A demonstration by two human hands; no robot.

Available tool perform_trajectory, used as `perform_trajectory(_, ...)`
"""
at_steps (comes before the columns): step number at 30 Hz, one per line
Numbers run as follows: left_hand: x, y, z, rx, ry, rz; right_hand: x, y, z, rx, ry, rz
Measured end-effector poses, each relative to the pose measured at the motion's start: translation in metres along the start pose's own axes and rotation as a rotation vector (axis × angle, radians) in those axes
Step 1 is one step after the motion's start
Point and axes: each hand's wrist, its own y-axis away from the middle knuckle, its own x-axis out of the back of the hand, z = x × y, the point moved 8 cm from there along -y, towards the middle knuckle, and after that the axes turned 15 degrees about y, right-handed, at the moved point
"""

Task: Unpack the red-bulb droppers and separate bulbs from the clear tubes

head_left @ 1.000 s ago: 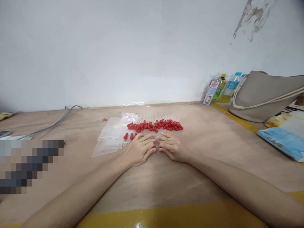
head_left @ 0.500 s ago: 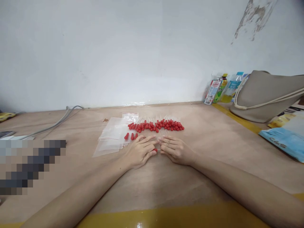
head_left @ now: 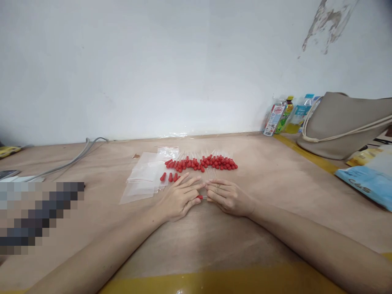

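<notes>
While the left hand [head_left: 180, 200] has its fingers clamped on a red bulb [head_left: 200, 197], the right hand [head_left: 229, 197] pinches a clear tube [head_left: 205, 197] in its fingers, bulb and tube end to end between the hands, over the worktop [head_left: 281, 188]. Just beyond, a few loose bulbs [head_left: 170, 177], loose tubes [head_left: 211, 173], plastic bags [head_left: 142, 183] to the left. Farther out, a row of droppers [head_left: 217, 162], then handbag [head_left: 349, 126] and bottles [head_left: 298, 116] far right.

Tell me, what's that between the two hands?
In the head view, a red bulb and a bit of clear tube show between the left hand and the right hand.
</notes>
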Motion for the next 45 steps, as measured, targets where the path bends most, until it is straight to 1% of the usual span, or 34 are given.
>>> perform_trajectory(5, 0.0, 0.001, 0.001, -0.015, -0.006, -0.006, 0.002, 0.001, -0.002, 0.024, 0.014, 0.018)
perform_trajectory(14, -0.001, 0.004, 0.001, -0.01, 0.024, -0.002, 0.016, -0.004, -0.008, 0.116, 0.107, 0.071)
perform_trajectory(18, 0.0, 0.004, 0.003, -0.006, 0.03, -0.005, 0.018, -0.005, -0.01, 0.141, 0.136, 0.081)
perform_trajectory(20, 0.0, 0.004, 0.004, -0.007, 0.031, -0.004, 0.016, -0.004, -0.01, 0.129, 0.123, 0.073)
perform_trajectory(22, 0.001, 0.003, 0.004, -0.005, 0.023, 0.006, 0.011, -0.003, -0.008, 0.081, 0.075, 0.046)
perform_trajectory(26, 0.003, 0.001, 0.002, 0.023, -0.046, 0.055, -0.007, 0.002, 0.004, -0.101, -0.053, -0.037)
perform_trajectory(28, 0.005, -0.001, 0.003, 0.011, -0.11, 0.091, -0.013, 0.005, 0.008, -0.156, -0.078, -0.061)
perform_trajectory(34, 0.006, -0.006, 0.013, -0.116, -0.217, 0.146, -0.018, 0.002, 0.005, -0.159, -0.145, -0.067)
perform_trajectory(39, 0.007, -0.009, 0.015, -0.115, -0.207, 0.154, -0.015, -0.002, 0.003, -0.161, -0.144, -0.033)
perform_trajectory(45, 0.007, -0.007, 0.013, -0.094, -0.149, 0.118, -0.013, -0.001, 0.001, -0.106, -0.086, -0.041)
